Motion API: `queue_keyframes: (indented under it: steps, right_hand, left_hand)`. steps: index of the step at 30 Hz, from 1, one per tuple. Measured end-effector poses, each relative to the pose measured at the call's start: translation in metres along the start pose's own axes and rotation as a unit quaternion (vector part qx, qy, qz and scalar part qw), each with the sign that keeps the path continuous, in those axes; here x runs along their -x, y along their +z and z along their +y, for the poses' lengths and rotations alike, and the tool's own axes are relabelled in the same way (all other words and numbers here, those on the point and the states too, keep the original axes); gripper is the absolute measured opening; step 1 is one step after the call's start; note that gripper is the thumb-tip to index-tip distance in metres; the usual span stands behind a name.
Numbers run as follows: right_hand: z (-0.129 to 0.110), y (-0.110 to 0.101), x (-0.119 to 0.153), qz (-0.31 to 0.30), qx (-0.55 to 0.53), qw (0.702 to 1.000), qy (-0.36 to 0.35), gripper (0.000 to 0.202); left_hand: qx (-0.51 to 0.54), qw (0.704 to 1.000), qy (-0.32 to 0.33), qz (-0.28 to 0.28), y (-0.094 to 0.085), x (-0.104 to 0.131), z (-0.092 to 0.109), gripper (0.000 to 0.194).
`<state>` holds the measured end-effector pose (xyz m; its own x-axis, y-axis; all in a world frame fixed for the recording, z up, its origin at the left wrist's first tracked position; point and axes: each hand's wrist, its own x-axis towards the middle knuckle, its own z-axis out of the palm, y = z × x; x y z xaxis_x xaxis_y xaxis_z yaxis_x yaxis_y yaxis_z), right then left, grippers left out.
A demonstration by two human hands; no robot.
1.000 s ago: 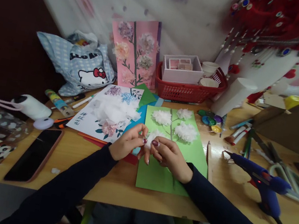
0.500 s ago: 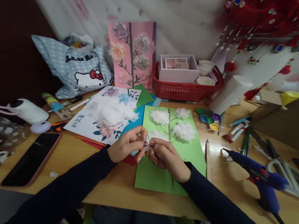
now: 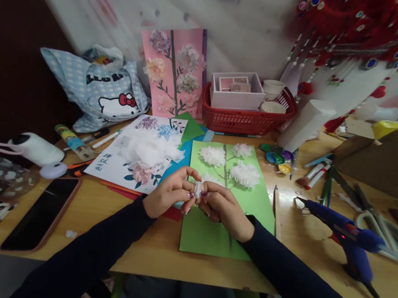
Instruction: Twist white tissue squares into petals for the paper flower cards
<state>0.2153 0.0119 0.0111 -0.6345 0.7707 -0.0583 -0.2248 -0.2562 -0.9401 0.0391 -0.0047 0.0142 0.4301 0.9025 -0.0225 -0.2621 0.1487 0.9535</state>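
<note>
Between the fingertips of my left hand (image 3: 171, 193) and my right hand (image 3: 225, 209) is a small crumpled piece of white tissue paper (image 3: 198, 189). Both hands are closed in a pinch on it, over the left edge of a green sheet (image 3: 202, 239). White paper flowers (image 3: 245, 174) sit on that sheet along a drawn grey stem, one of them partly hidden behind my fingers. Left of my hands, a pile of white tissue paper (image 3: 145, 147) rests on a white sheet (image 3: 103, 167) with flower pictures.
A blue glue gun (image 3: 345, 234) with a lit red light lies at right, beside scissors (image 3: 387, 228). Behind are paint pots (image 3: 274, 158) and a red basket (image 3: 246, 121). A pink flower card (image 3: 176, 73) leans on the wall. A phone (image 3: 41, 213) lies at left.
The white tissue piece now stands up more visibly between my fingertips. My fingers have shifted slightly around it; the other things stay in place.
</note>
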Motion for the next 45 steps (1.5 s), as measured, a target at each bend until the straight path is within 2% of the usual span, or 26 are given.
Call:
queue_keyframes:
  steps: [8,17,27,32,35,39,45]
  right_hand:
    - [-0.001,0.001,-0.001,0.014,-0.011,1.0,-0.001,0.007]
    - [0.002,-0.003,-0.004,0.052,-0.042,0.998,-0.006,0.009]
    - [0.004,-0.006,-0.004,0.081,-0.039,0.996,-0.021,0.005]
    - [0.0,-0.003,-0.002,0.095,0.007,0.994,-0.046,0.014]
    - [0.0,0.0,0.0,0.066,0.044,0.996,-0.05,0.019]
    - [0.003,0.002,0.002,0.013,0.069,0.997,-0.044,0.015]
    - [0.003,0.0,0.004,-0.017,0.094,0.995,-0.041,0.024]
  left_hand:
    - [0.001,1.0,0.006,0.026,0.0,0.001,0.001,0.034]
    - [0.016,0.991,0.063,0.12,-0.005,0.0,0.016,0.032]
    - [0.025,0.983,0.091,0.155,-0.014,0.002,0.023,0.029]
    - [0.005,0.99,0.072,0.124,-0.011,0.003,0.022,0.033]
    - [-0.017,0.996,0.042,0.075,-0.007,0.002,0.013,0.037]
    - [-0.045,0.999,0.011,0.022,-0.002,0.001,0.002,0.042]
    - [-0.069,0.998,0.007,0.003,0.0,0.002,0.005,0.04]
